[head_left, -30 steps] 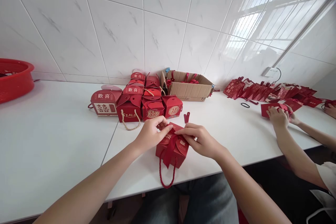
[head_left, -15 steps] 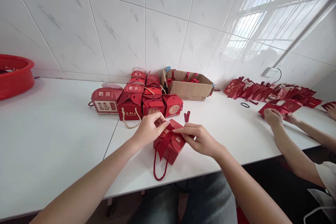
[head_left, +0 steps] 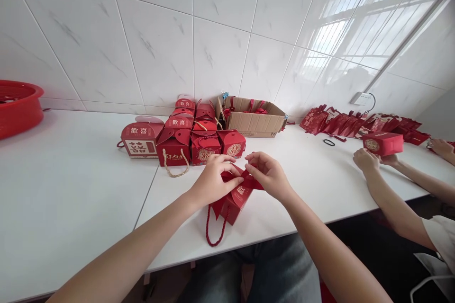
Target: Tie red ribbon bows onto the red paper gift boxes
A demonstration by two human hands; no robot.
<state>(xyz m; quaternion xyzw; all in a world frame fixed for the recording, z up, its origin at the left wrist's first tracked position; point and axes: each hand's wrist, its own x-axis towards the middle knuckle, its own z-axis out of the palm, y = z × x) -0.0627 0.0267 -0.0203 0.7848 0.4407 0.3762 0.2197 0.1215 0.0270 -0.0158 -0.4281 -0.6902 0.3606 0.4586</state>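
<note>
A small red gift box (head_left: 232, 208) with gold characters and a red rope handle (head_left: 208, 232) sits in front of me near the table edge. Across its top lies a red ribbon (head_left: 255, 182). My left hand (head_left: 217, 179) pinches the ribbon on the lid between thumb and fingers. From the right, my right hand (head_left: 268, 174) grips the same ribbon just above the box, its fingers bent. The exact crossing of the ribbon is partly hidden behind my fingers.
Several finished red boxes (head_left: 174, 149) stand stacked behind my hands. Beside them is a cardboard box (head_left: 256, 123) holding red ribbons. A red basin (head_left: 19, 111) stands far left. At right, a co-worker's hands (head_left: 368, 161) hold another red box (head_left: 384, 143), near flat red packets (head_left: 316, 119).
My right hand has risen and drawn the ribbon out to the right; my left thumb has moved toward the lid's middle. The co-worker's box has been lifted and turned.
</note>
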